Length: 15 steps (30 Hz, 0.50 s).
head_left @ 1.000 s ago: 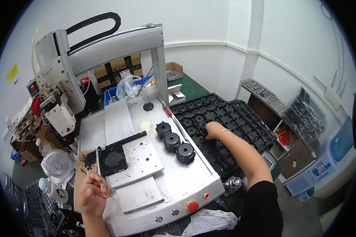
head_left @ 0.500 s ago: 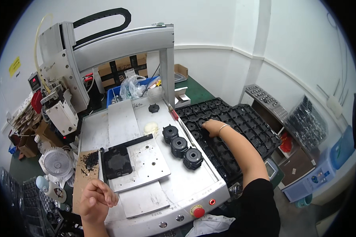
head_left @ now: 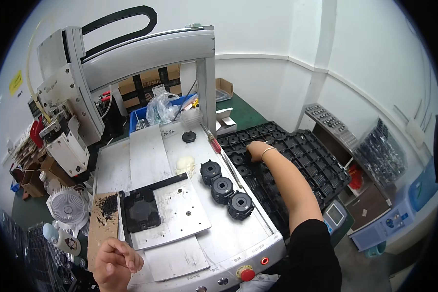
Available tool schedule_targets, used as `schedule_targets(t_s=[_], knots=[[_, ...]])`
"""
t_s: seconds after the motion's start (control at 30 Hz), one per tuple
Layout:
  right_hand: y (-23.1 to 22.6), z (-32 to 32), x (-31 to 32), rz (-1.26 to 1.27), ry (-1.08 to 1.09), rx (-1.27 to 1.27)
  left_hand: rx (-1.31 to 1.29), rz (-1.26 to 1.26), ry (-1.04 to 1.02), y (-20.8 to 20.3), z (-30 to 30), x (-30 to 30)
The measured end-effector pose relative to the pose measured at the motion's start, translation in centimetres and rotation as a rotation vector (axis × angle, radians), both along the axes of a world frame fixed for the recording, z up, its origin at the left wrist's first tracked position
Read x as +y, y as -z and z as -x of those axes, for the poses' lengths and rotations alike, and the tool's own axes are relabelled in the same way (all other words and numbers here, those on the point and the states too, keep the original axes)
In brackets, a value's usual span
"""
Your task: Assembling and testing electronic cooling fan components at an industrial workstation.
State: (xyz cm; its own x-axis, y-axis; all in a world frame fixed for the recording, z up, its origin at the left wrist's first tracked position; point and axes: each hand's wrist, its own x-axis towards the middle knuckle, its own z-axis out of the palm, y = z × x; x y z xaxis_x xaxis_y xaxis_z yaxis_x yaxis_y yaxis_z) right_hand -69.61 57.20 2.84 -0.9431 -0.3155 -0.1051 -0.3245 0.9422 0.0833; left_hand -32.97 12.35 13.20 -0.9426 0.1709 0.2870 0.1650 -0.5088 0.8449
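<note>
Red push button [head_left: 247,274] at the machine bed's front edge, nearest. Left hand [head_left: 117,263] beside it, fingers half curled, released. Cardboard sheet [head_left: 97,243] with black scraps just past it; bottle [head_left: 68,242] and white fan [head_left: 69,205] crowd the left. Metal fixture plate [head_left: 185,211] carries a flat black piece [head_left: 142,210]. Three black round parts [head_left: 222,190] sit in a slanting row right of the plate; screwdriver [head_left: 215,145] lies between bed and tray side. Right hand [head_left: 257,151] down in the black tray [head_left: 264,192], over its round parts, fingertips hidden, can't tell if gripping. Small black part [head_left: 189,136] farther up the bed. Gantry post [head_left: 207,92] stands between blue bin [head_left: 133,120] and green tabletop [head_left: 241,112]; cardboard boxes [head_left: 150,78] behind.
</note>
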Motion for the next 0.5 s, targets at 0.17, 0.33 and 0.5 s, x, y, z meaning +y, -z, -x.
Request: schedule_targets(t_s=[0.17,0.33,0.5], knots=[[1.2,0.4,0.4,-0.135,-0.011,-0.142,0.009,-0.023,0.006,0.1,-0.1,0.1],[-3.4,-0.1,-2.2,-0.136,-0.058,-0.146,-0.008,-0.051,-0.011,0.5,-0.2,-0.2],[-1.5,-0.5,-5.2,-0.039,-0.236,-0.066,-0.053,-0.044,-0.002,0.1,-0.4,-0.3]])
